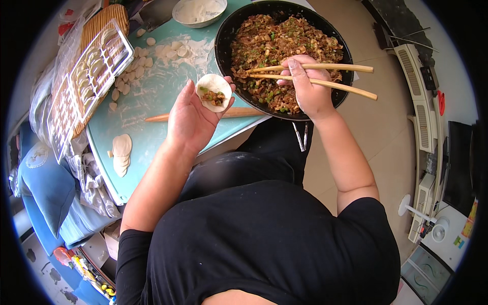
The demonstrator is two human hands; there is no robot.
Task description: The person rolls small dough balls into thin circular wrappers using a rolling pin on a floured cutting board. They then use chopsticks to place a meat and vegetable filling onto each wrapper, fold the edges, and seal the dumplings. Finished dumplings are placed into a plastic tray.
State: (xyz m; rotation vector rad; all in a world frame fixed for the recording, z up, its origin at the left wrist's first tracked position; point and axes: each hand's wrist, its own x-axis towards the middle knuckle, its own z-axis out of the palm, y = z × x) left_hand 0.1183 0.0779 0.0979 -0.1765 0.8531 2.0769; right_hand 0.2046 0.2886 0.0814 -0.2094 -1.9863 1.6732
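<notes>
On the fingers of my left hand (195,114) rests a round dumpling wrapper (207,83), with a small heap of filling (214,97) on it. My right hand (308,89) grips a pair of wooden chopsticks (351,67) over the black pan (222,66). Their tips touch the chopped brown and green filling (284,38) that fills the pan. Just behind my left hand, a wooden rolling pin (244,112) lies across the table edge, partly hidden by the hand.
The green floured table (152,91) holds scattered dough pieces (134,71) and a stack of wrappers (121,152). At the back stands a metal bowl of flour (199,11). White trays (109,38), partly filled with dumplings, lean at the left. A blue cushion (48,183) is beside the table.
</notes>
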